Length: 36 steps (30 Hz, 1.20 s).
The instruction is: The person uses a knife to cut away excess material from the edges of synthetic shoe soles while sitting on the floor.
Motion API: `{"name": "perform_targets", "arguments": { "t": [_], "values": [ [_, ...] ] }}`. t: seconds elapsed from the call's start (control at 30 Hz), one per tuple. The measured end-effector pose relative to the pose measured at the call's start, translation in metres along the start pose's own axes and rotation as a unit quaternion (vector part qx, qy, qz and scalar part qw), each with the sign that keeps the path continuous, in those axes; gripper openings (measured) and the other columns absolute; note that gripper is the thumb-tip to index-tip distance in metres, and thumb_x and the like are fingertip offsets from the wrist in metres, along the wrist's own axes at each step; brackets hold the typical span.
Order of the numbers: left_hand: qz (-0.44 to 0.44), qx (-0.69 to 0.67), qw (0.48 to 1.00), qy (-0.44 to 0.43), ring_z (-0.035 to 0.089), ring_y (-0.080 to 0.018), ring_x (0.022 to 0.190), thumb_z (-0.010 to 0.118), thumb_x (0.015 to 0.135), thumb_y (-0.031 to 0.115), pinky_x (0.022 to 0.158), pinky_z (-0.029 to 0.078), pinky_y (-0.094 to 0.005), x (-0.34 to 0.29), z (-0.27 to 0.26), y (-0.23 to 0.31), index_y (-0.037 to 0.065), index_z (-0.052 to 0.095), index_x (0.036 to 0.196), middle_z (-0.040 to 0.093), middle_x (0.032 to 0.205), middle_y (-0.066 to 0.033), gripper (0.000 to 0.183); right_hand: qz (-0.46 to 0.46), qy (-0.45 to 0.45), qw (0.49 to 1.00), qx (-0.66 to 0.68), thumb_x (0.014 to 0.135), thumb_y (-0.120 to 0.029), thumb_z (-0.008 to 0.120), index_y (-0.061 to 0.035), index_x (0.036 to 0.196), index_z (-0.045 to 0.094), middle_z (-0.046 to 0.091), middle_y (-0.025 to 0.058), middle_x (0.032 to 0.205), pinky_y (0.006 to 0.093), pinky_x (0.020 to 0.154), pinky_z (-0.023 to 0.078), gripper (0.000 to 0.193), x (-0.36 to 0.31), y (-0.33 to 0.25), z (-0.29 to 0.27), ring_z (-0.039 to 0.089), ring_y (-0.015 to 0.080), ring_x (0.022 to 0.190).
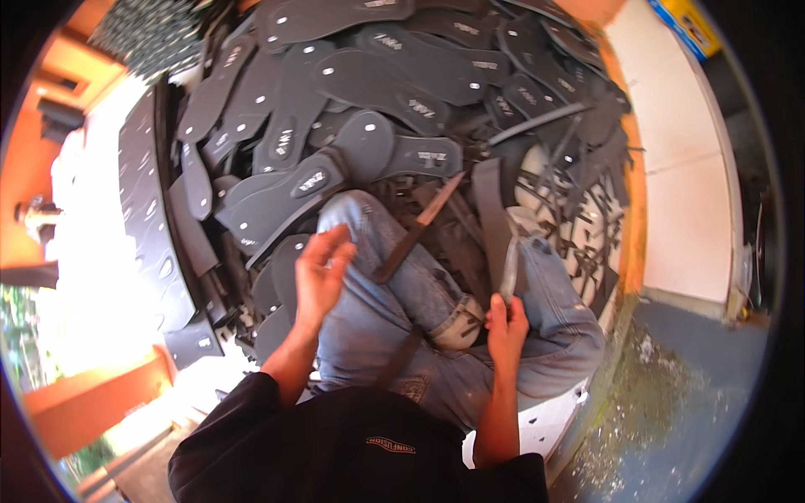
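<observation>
My left hand [325, 272] is raised over my left knee, its fingers apart and holding nothing. Above my right thigh, my right hand [506, 325] closes around the lower end of a knife [510, 270], whose narrow pale blade points away from me; its handle is hidden in the fingers. A second knife [399, 256], with a dark handle and a reddish-brown blade, lies slanted against my left shin. Just past the right hand's blade is a dark flat strip [490, 205]. Dark grey sandal soles [381, 84] are heaped beyond my knees.
Dark offcuts [579, 226] lie to the right of my legs. A stack of dark sheets with sole shapes [151, 201] stands at the left. White tiles [671, 168] rise on the right, above a grey, debris-strewn floor [662, 402]. My crossed legs in jeans [369, 335] fill the near middle.
</observation>
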State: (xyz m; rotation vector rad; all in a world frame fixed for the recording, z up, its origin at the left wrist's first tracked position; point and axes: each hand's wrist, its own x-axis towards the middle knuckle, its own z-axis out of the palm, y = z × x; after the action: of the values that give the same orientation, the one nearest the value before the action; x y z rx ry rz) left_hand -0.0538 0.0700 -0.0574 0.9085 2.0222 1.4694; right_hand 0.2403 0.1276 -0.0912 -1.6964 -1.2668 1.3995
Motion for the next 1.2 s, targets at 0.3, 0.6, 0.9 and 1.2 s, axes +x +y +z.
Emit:
{"name": "perform_targets", "arguments": {
  "t": [0.3, 0.6, 0.9, 1.2],
  "values": [
    [-0.164, 0.526, 0.720, 0.422, 0.057, -0.0391, 0.101, 0.052, 0.089, 0.032, 0.086, 0.045, -0.0427, 0.017, -0.391, -0.181, 0.016, 0.054, 0.124, 0.057, 0.117, -0.0188, 0.038, -0.012, -0.007, 0.988, -0.152, 0.082, -0.014, 0.062, 0.0053, 0.094, 0.057, 0.062, 0.0125, 0.079, 0.0321, 0.068, 0.046, 0.023, -0.013, 0.027, -0.018, 0.058, 0.0199, 0.071],
    [-0.354, 0.302, 0.833, 0.300, 0.050, -0.0396, 0.115, 0.043, 0.077, 0.072, 0.098, 0.037, -0.0419, -0.049, -0.582, -0.317, -0.005, 0.049, 0.125, 0.052, 0.120, -0.0307, 0.091, -0.015, -0.015, 0.992, -0.126, 0.083, -0.014, 0.062, 0.0044, 0.088, 0.056, 0.057, 0.0063, 0.065, 0.0300, 0.053, 0.042, 0.021, -0.007, 0.027, -0.012, 0.051, 0.0135, 0.056],
    [-0.405, 0.420, 0.786, 0.203, 0.057, -0.0407, 0.103, 0.054, 0.069, 0.075, 0.088, 0.043, -0.0449, -0.027, -0.548, -0.235, -0.015, 0.054, 0.113, 0.060, 0.101, -0.0340, 0.100, 0.020, -0.033, 0.992, -0.122, 0.083, -0.015, 0.063, 0.0030, 0.086, 0.056, 0.056, 0.0048, 0.065, 0.0285, 0.051, 0.041, 0.020, -0.010, 0.023, 0.000, 0.050, 0.0120, 0.055],
    [-0.216, 0.483, 0.775, 0.346, 0.054, -0.0391, 0.110, 0.063, 0.065, 0.071, 0.095, 0.040, -0.0426, -0.002, -0.447, -0.213, -0.014, 0.051, 0.117, 0.056, 0.113, -0.0318, 0.100, -0.042, -0.045, 0.985, -0.160, 0.081, -0.021, 0.063, 0.0042, 0.091, 0.058, 0.061, 0.0178, 0.072, 0.0384, 0.065, 0.045, 0.027, -0.002, 0.029, 0.003, 0.059, 0.0299, 0.067]
  ]
}}
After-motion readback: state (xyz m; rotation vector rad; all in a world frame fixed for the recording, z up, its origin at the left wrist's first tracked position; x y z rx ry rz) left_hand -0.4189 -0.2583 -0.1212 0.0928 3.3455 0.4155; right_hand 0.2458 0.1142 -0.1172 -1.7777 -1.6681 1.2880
